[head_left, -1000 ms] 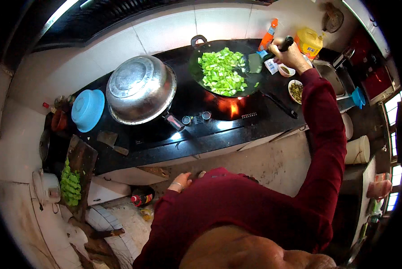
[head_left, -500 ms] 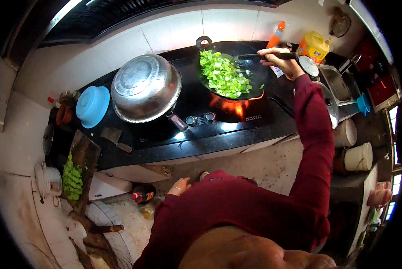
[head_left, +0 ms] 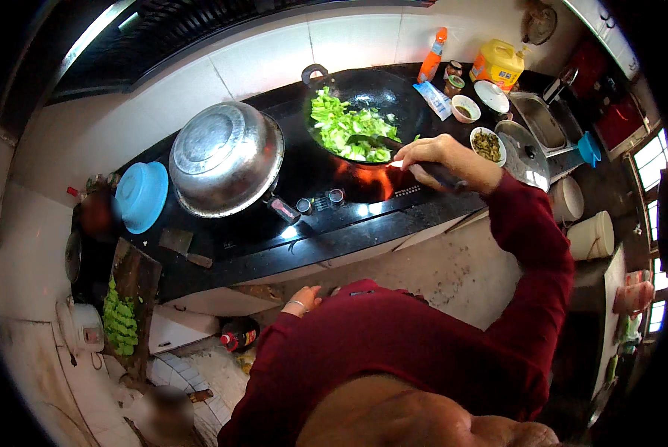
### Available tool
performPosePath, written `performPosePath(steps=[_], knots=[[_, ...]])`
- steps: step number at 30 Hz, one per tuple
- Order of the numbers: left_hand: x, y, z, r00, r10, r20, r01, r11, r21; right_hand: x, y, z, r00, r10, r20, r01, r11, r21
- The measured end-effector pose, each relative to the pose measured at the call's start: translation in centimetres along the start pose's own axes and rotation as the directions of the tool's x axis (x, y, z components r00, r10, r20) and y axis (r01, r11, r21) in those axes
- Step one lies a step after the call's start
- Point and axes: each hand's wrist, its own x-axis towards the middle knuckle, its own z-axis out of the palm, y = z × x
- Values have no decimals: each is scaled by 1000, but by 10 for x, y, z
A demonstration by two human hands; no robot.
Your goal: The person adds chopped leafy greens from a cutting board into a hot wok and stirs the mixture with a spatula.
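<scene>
The left hand (head_left: pixel 303 299) hangs by the waist, its finger pose hard to tell. The right hand (head_left: pixel 440 158) is wrapped around a spatula (head_left: pixel 385 141), blade among chopped greens (head_left: pixel 335 119) in the wok (head_left: pixel 395 93); a brisk push could spill some over the near rim.

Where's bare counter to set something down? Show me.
The black counter has a narrow bare front strip, bordered by the cleaver at left and the knobs behind. Right of the wok is crowded: bowls, jars, lid, up to the sink.
</scene>
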Motion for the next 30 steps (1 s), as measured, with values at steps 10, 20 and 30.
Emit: performPosePath(steps=[10, 20, 30], knots=[[-13, 4, -8, 994, -98, 56, 101, 994, -40, -6, 64, 17, 977, 155, -145, -200, 900, -388], [-9, -7, 14, 998, -59, 33, 61, 997, -51, 1, 82, 27, 983, 87, -159, -146, 901, -408], [-2, -5, 24, 998, -59, 17, 61, 995, -80, -45, 24, 12, 986, 77, 150, -8, 911, -412]])
